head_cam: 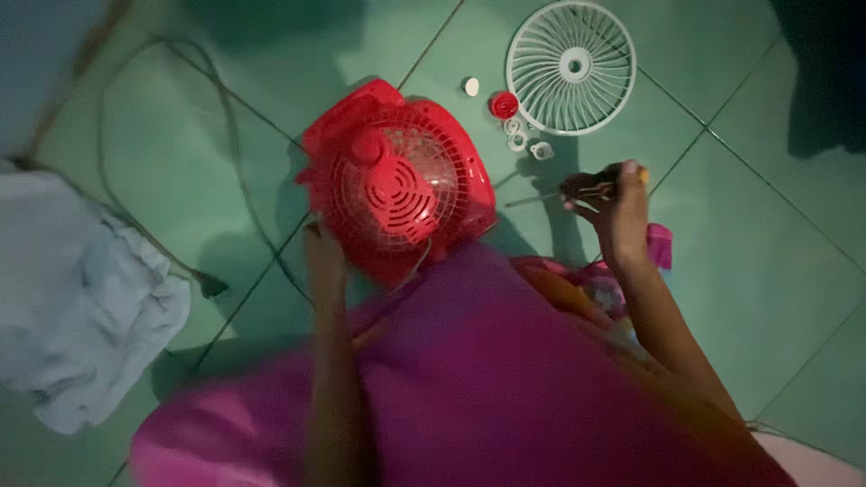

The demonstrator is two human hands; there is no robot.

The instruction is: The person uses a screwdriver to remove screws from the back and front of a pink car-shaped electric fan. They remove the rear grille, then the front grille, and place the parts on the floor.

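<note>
A red fan body (pixel 397 180) with its rear grille facing up stands on the green tiled floor in front of me. My left hand (pixel 323 257) holds its lower left edge. My right hand (pixel 613 200) is raised to the right of the fan, closed around a screwdriver (pixel 577 190) whose thin shaft points left. A white round fan grille (pixel 571 66) lies flat on the floor farther away. Between the grille and the fan lie a red cap (pixel 503 104) and some small white parts (pixel 523 140).
A pale crumpled cloth (pixel 81 298) lies at the left. A dark power cord (pixel 225 135) loops over the floor left of the fan to a plug (pixel 212 286). My magenta garment (pixel 469 379) fills the foreground. A dark shape (pixel 825 72) sits top right.
</note>
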